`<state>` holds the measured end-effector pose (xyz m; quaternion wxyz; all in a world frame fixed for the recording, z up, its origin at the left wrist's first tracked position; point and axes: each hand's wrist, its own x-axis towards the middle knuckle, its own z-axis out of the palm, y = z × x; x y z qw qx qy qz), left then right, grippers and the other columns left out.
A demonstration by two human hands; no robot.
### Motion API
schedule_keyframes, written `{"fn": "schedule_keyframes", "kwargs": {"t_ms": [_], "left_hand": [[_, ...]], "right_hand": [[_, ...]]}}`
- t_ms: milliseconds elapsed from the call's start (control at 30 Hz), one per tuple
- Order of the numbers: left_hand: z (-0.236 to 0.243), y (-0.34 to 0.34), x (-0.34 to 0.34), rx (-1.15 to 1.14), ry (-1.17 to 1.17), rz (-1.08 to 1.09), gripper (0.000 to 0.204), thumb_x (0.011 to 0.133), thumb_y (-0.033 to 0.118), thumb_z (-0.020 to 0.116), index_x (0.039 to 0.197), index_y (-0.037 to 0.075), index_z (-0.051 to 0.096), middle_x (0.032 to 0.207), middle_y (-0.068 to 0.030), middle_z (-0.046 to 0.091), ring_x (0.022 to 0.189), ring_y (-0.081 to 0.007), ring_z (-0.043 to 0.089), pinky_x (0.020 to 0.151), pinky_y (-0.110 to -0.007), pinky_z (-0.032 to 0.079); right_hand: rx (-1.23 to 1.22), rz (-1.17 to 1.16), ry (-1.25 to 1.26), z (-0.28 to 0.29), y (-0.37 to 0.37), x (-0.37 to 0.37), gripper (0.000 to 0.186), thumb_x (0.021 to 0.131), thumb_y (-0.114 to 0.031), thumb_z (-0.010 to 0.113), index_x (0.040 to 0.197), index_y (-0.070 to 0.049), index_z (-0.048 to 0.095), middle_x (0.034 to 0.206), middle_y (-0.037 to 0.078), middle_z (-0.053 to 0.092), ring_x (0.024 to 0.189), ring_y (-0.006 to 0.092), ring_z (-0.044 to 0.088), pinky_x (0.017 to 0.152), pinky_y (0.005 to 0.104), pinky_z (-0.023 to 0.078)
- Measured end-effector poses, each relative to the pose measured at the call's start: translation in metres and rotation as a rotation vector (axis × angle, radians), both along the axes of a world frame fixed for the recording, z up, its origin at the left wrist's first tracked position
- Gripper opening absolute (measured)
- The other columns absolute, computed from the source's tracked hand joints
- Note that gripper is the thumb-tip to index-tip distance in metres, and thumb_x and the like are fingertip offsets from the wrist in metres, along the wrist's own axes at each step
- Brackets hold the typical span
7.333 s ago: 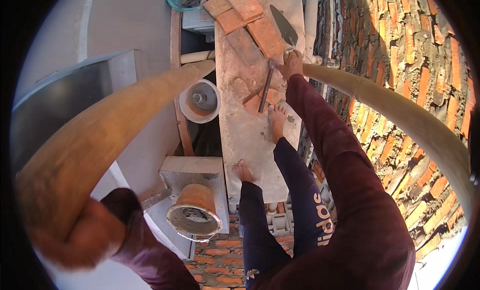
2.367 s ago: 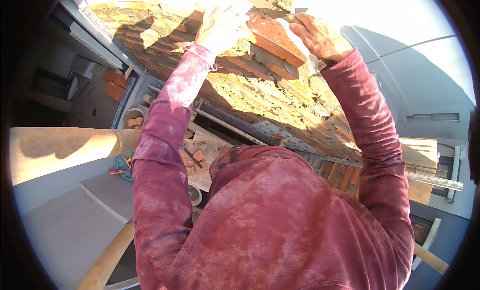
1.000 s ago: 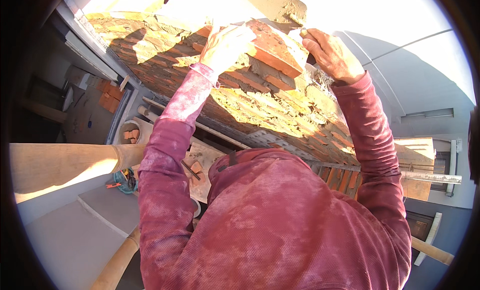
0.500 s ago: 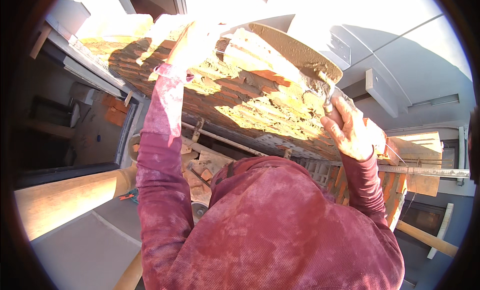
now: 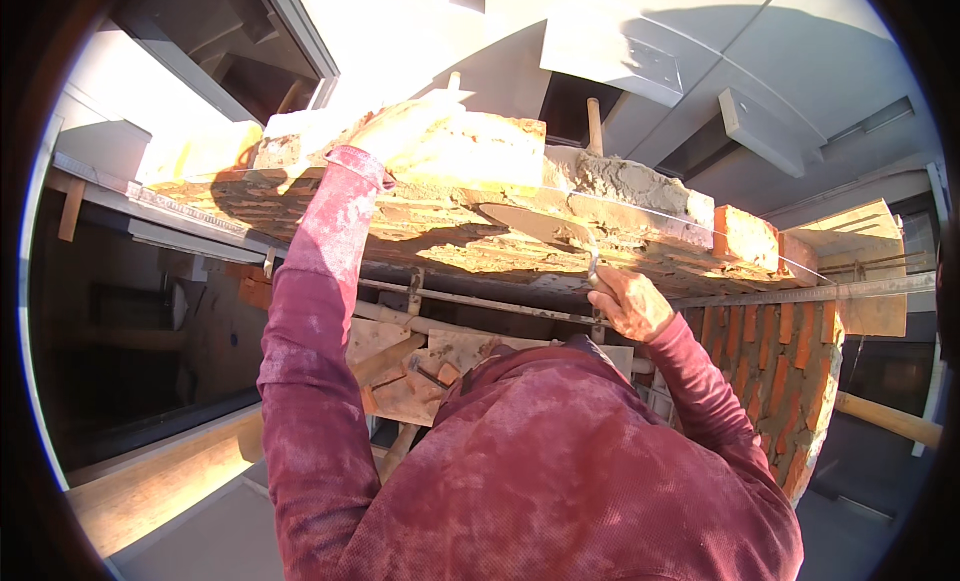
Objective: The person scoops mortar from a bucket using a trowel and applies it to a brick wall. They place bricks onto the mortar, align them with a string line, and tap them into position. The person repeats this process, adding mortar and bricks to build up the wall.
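One hand, the R hand (image 5: 632, 303), has its fingers curled tight round the handle of a trowel (image 5: 540, 224). From those fingers the blade lies up & left, long axis slanting away from the person, alongside the near face of a brick wall (image 5: 650, 243); can't tell from here if it touches. L hand (image 5: 405, 136) is at the wall top, over the L end of a sunlit brick (image 5: 500, 151). That brick lies lengthwise along the wall, beyond the trowel blade, so L hand is much nearer it than R. Glare bleaches L hand; can't tell if its fingers are spread or pressed together.

Trowel blade: thin, leaf-shaped, dull tan. Sunlit brick: blocky, pale w/ glare. R of it, lumpy grey mortar (image 5: 640, 186) tops the wall, then a squarish orange brick (image 5: 745, 238). Wall face: coarse, ridged courses. Thin string (image 5: 650, 210) runs along its near upper edge. Below, broken bricks (image 5: 449, 373) on a dusty board (image 5: 405, 406). Sleeves (image 5: 325, 251): maroon cloth, pale dust patches.
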<state>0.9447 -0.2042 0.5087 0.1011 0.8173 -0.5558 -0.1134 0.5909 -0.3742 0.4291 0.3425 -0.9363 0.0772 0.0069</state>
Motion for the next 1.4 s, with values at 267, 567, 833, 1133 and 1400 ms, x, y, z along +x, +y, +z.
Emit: {"fn": "schedule_keyframes", "kwargs": {"t_ms": [267,567,833,1133,1400], "left_hand": [[-0.012,0.036,-0.017,-0.388,0.113,-0.058,0.049,0.078,0.021,0.069,0.126,0.011,0.059,0.120,-0.0090,0.061,0.115,-0.0270,0.056,0.104,-0.043,0.039],[-0.051,0.028,-0.052,-0.577,-0.178,0.050,0.038,0.067,0.017,0.077,0.102,0.008,0.067,0.107,-0.0056,0.064,0.102,-0.0233,0.059,0.101,-0.049,0.035],[-0.059,0.034,-0.048,-0.617,-0.316,0.016,0.034,0.073,0.019,0.071,0.105,0.009,0.067,0.111,-0.0078,0.066,0.102,-0.0263,0.060,0.089,-0.042,0.043],[-0.056,0.025,-0.075,-0.490,-0.192,0.159,0.043,0.076,0.019,0.073,0.118,0.014,0.063,0.124,-0.0038,0.061,0.119,-0.0228,0.054,0.111,-0.055,0.026],[-0.058,-0.003,-0.144,-0.479,-0.418,0.521,0.046,0.081,0.026,0.072,0.124,0.017,0.059,0.131,-0.0030,0.057,0.125,-0.0233,0.049,0.111,-0.066,0.011]], "right_hand": [[-0.498,-0.046,-0.108,0.151,-0.005,0.056,0.024,0.082,-0.006,0.056,0.104,0.004,0.052,0.085,0.022,0.062,0.084,0.0379,0.063,0.074,0.0442,0.051],[-1.359,1.140,0.541,0.098,-0.011,0.328,0.029,0.071,-0.011,0.062,0.097,0.002,0.067,0.098,0.017,0.067,0.096,0.0323,0.064,0.083,0.0425,0.052],[-0.880,0.815,0.631,0.113,-0.059,0.261,0.021,0.061,-0.005,0.055,0.081,-0.003,0.063,0.072,0.011,0.057,0.068,0.0284,0.052,0.063,0.0435,0.042],[-0.776,0.365,0.484,0.189,-0.121,0.089,0.008,0.078,-0.006,0.051,0.081,0.001,0.052,0.069,0.018,0.053,0.073,0.0394,0.056,0.066,0.0483,0.041],[-0.409,0.285,-0.178,0.181,-0.181,-0.074,0.042,0.081,-0.006,0.053,0.122,0.005,0.047,0.096,0.024,0.059,0.091,0.0434,0.056,0.081,0.0445,0.047]]}}
